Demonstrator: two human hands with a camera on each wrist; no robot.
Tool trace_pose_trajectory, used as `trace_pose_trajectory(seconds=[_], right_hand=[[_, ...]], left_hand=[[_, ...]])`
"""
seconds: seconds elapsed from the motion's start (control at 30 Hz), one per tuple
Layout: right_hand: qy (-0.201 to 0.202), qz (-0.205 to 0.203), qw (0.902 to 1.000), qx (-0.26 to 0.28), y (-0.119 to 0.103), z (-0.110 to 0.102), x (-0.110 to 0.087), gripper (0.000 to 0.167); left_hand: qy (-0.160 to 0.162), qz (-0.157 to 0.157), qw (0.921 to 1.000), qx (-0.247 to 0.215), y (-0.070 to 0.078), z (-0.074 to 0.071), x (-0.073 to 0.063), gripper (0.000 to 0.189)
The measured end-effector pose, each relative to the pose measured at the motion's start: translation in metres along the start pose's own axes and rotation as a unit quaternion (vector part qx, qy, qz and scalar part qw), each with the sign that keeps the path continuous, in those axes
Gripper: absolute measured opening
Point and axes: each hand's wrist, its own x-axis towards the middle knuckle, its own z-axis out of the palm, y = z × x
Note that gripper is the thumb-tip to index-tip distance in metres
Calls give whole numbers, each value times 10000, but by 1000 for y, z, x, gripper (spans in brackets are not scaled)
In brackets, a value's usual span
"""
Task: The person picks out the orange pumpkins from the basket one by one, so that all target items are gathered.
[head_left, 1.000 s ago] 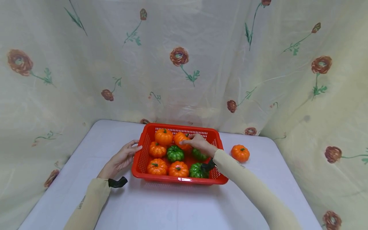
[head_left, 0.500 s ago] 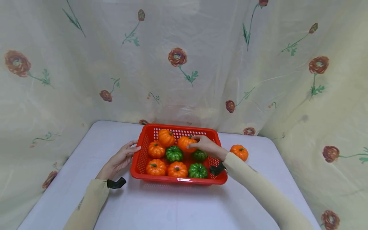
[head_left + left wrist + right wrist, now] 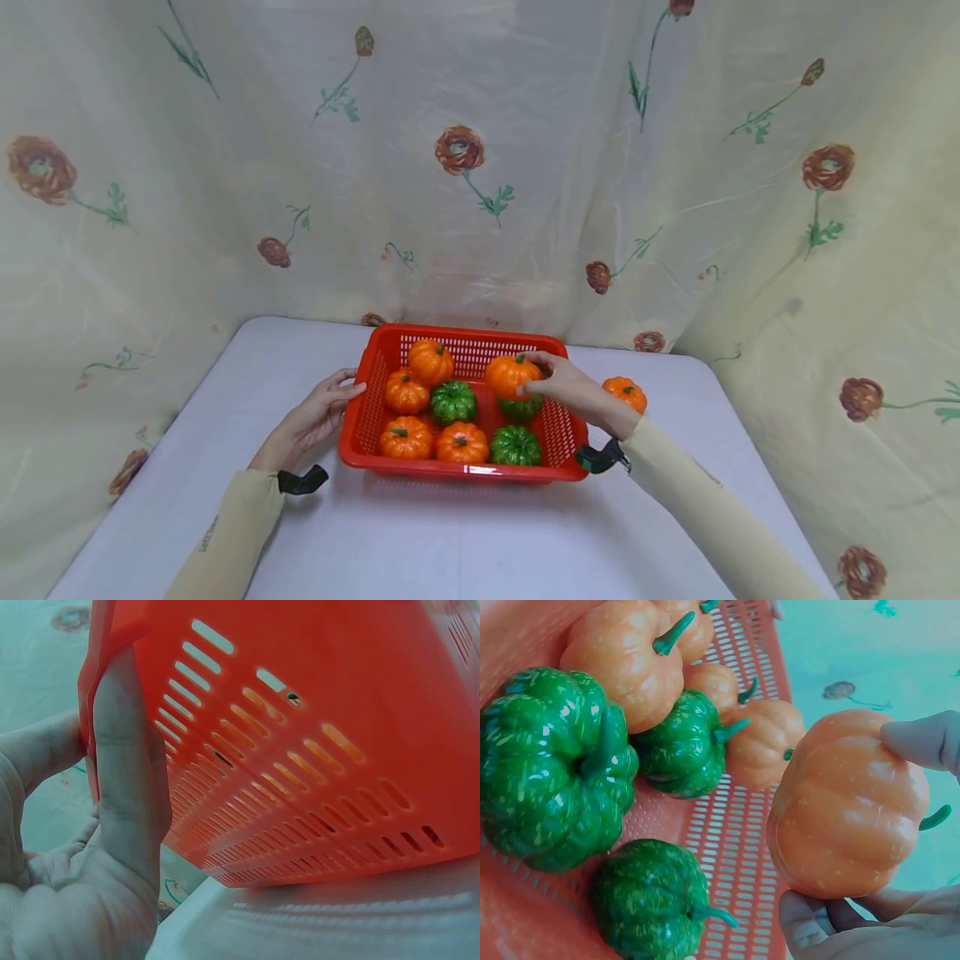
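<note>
My right hand point(image 3: 558, 382) grips an orange pumpkin point(image 3: 512, 375) between thumb and fingers, over the right back part of a red basket point(image 3: 465, 472). In the right wrist view this pumpkin point(image 3: 851, 806) has a short green stem and ribbed sides. Below it sits a green pumpkin point(image 3: 521, 408), partly covered by it in the head view. At the basket's left end my left hand point(image 3: 318, 414) pinches the rim, thumb on top; the left wrist view shows fingers point(image 3: 124, 750) against the slotted wall point(image 3: 322, 712). Several orange pumpkins point(image 3: 406, 437) and green pumpkins point(image 3: 516, 447) lie inside.
Another orange pumpkin point(image 3: 625, 394) rests on the white-covered table point(image 3: 450, 542) right of the basket, partly behind my right wrist. A flowered curtain point(image 3: 525, 208) hangs behind and around the table.
My right hand has moved rightward with the orange pumpkin, away from the pumpkin at the back left, which has tilted slightly. The left hand stays on the rim.
</note>
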Motion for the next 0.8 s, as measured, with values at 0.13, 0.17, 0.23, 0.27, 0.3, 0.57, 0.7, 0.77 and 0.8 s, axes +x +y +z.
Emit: trace_pose_trajectory(seconds=[0.13, 0.17, 0.23, 0.27, 0.3, 0.57, 0.7, 0.77, 0.8], right_hand=[[59, 21, 9999, -124, 6, -8, -13, 71], [85, 31, 9999, -132, 8, -10, -16, 72], [169, 24, 9998, -104, 11, -14, -23, 72], [211, 11, 9997, -93, 13, -17, -27, 73], [235, -20, 9997, -90, 15, -20, -30, 73], [706, -35, 9975, -75, 36, -44, -61, 73], [910, -214, 9956, 95, 48, -57, -76, 70], [1044, -214, 9942, 112, 55, -64, -82, 69], [1119, -208, 9934, 107, 58, -68, -86, 69]], left_hand=[[-37, -16, 10000, -56, -2, -1, 0, 38], [-45, -16, 10000, -64, -2, -1, 0, 38], [-65, -6, 9999, -96, -2, -1, 1, 38], [-54, -2, 9999, -110, -2, -1, 1, 38], [-57, 5, 9999, -121, -2, -1, 1, 38], [-58, -1, 9998, -163, -4, -2, 1, 38], [-99, 6, 9998, -174, -2, -1, 0, 35], [-135, 15, 9998, -151, -1, 0, -1, 34], [-160, 19, 9998, -145, 0, 0, -1, 34]])
